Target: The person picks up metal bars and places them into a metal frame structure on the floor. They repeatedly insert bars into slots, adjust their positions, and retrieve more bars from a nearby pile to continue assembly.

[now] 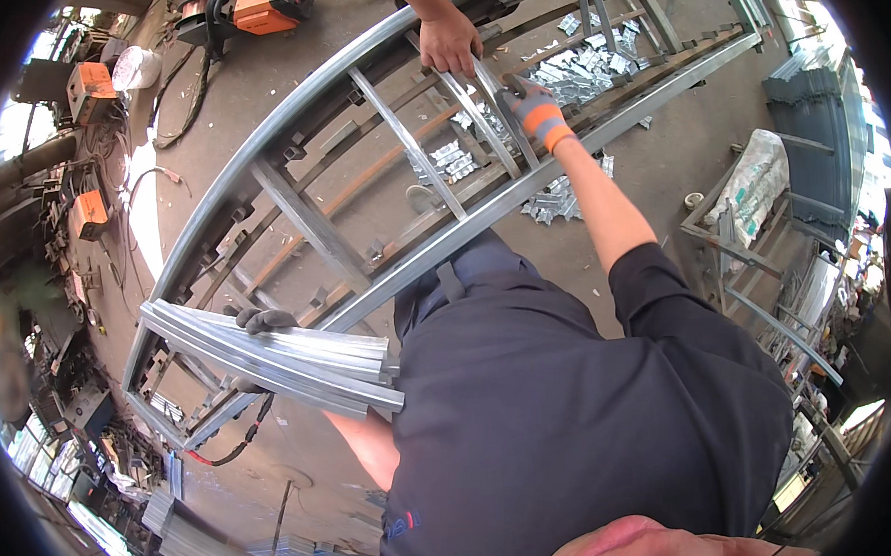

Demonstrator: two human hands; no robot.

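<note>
Slightly fanned metal bars [280, 357], curved-sided frame [502, 209]

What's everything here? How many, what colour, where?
Metal frame: one, silvery, middle
Metal bars: several, silvery, lower left
Metal pieces: many, silvery, on floor
Orange machines: at least three, orange, top and left
Bucket: one, white, upper left
Sack: one, whitish, right
Wavy sheets: several, blue-grey, right
Other person's hand: one, bare, on frame
Clutter: too jumbled to count, mixed, edges
Shirt: one, dark, lower middle
Left hand: one, dark grey glove, holding bars
Right hand: one, grey-orange glove, on frame
</note>
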